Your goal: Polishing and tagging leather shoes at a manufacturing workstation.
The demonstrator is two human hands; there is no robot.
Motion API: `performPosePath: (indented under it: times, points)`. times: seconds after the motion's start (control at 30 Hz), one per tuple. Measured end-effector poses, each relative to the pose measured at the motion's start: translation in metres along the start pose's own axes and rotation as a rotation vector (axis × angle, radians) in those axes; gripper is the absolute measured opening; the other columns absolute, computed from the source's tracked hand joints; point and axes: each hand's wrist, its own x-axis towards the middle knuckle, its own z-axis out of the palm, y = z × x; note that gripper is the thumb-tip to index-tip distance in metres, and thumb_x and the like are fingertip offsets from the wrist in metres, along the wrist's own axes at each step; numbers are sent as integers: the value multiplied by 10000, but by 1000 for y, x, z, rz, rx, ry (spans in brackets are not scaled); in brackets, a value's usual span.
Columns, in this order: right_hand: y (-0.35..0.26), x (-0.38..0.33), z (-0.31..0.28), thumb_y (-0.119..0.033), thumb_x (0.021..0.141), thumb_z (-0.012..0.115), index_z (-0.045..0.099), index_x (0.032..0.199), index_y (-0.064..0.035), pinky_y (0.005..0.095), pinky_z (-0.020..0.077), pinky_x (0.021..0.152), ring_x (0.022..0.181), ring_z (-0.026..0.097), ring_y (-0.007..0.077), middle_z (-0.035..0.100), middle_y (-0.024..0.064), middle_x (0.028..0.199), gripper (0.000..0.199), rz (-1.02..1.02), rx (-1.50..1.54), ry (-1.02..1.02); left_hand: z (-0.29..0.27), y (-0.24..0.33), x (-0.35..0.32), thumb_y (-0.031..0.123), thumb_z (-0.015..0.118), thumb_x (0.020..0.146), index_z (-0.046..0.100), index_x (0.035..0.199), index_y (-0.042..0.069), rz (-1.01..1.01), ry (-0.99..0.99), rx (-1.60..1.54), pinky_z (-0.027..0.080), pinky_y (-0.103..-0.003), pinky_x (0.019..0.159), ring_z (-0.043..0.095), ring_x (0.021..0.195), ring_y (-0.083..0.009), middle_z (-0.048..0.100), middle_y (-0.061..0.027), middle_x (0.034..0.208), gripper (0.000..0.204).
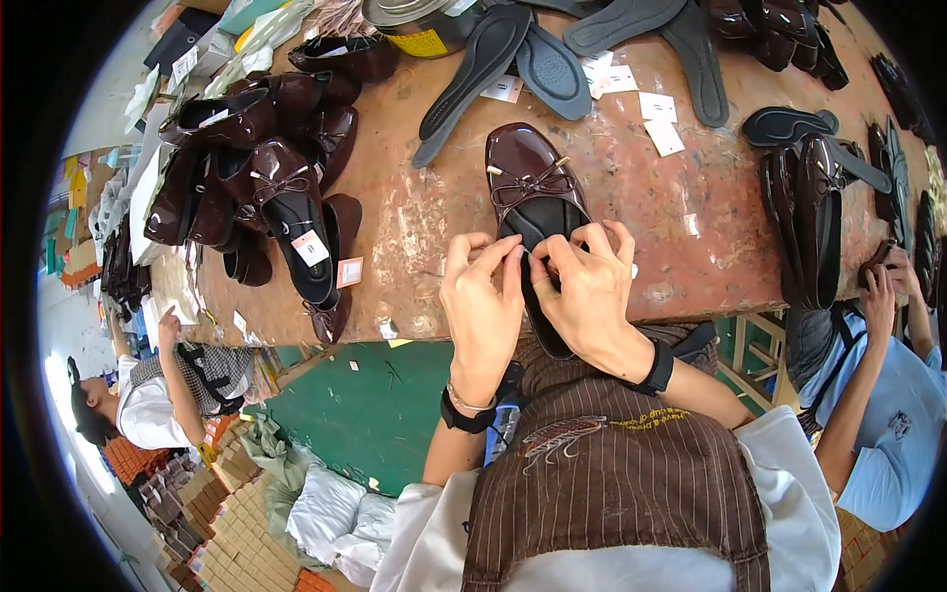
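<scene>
A dark brown patent flat shoe [523, 158] with a small bow lies in front of me on the table, toe pointing away, a dark insole inside. Both hands are over its opening. My left hand [478, 306] is closed in a pinch at the shoe's left side. Close beside it, my right hand [592, 296] is pinched too, its fingers curled above the insole. Whatever is between the fingertips is too small to make out. The shoe's heel end shows partly below my hands, against my striped apron [612, 474].
To the left is a pile of brown shoes [222, 168], one bearing a tag. Loose grey insoles [555, 71], white tags [659, 107] and a round tin [419, 25] lie at the far side. More shoes [804, 217] stand at right, near a co-worker's hands [883, 281]. Another person [163, 395] is left.
</scene>
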Motion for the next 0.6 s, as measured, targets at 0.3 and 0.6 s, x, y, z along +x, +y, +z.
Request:
performPosePath:
  times: [0.3,0.6]
  points:
    - [1,16,-53,-125,774,757,697,838,-92,444,382,973,750,589,214,634,32,647,94,-25,76,-168,1,8,-2,8,708,846,679,904,0,248,215,-56,479,-303,686,601,818,-152,611,-85,924,65]
    - [25,41,-83,-75,846,688,760,979,-79,345,466,869,785,602,216,725,72,837,151,145,764,-571,-4,3,-5,76,604,983,660,1017,-6,-259,1,-833,519,-230,635,617,692,-100,659,-48,856,105]
